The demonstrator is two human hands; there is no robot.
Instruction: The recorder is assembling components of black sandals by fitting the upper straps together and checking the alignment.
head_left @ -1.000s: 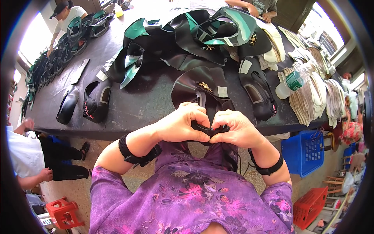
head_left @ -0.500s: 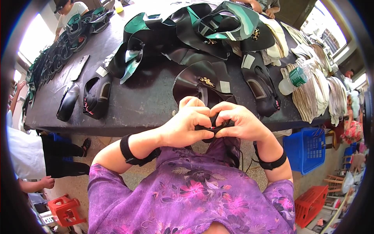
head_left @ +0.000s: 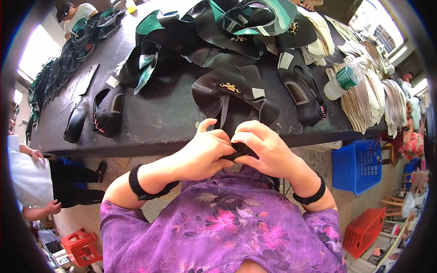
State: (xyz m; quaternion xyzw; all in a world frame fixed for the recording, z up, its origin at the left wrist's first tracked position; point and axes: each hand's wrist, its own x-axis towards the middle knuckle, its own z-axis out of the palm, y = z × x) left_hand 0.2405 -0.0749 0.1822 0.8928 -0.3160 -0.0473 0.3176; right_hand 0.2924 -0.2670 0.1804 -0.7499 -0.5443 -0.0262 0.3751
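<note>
A dark leather shoe upper (head_left: 210, 93) with a gold buckle ornament and a small white label lies over the table's front edge. My left hand (head_left: 200, 154) pinches its near end, the forefinger raised. My right hand (head_left: 263, 148) grips the same end, thumb below and fingers curled over the edge. The two hands nearly meet there, so most of the gripped part is hidden. Beyond the upper, more dark uppers (head_left: 227, 34) with green linings are heaped together.
Two black shoes (head_left: 108, 109) stand left on the dark table (head_left: 154, 123), and another black shoe (head_left: 302, 93) right. A plastic bottle (head_left: 341, 83) leans against stacked pale fabric pieces (head_left: 364, 104). Below are a blue basket (head_left: 355, 166) and red crate (head_left: 364, 232). A person stands at left.
My hands have shifted slightly left with the shoe upper's near end. The upper now shows more of its opening. My left forefinger has lifted away from the other fingers.
</note>
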